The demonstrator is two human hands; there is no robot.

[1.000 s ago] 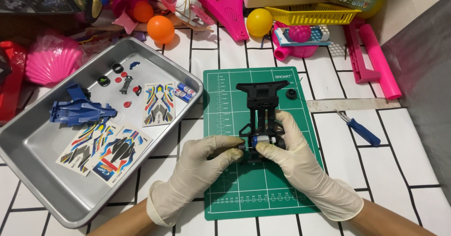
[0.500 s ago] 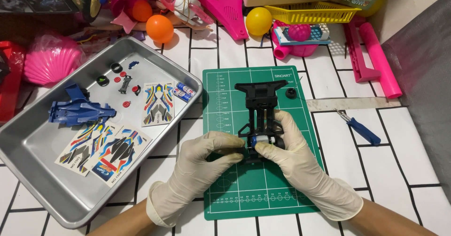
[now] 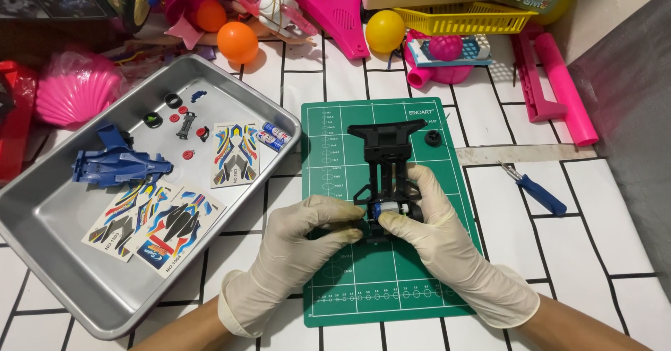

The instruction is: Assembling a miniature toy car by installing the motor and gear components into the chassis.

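Black toy-car chassis [image 3: 386, 162] lies on the green cutting mat [image 3: 335, 148], its near end pinched between both gloved hands. Left hand [image 3: 300, 243] clamps the side, right hand [image 3: 437, 236] closes over the motor end. It looks light, stiff plastic, thin and likely snappable at the front bumper; gripping the thicker middle frame seems safest. A loose black wheel [image 3: 433, 139] sits beside it.

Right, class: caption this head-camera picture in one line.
Two gloved hands, left and right, hold a black toy-car chassis on a green cutting mat.
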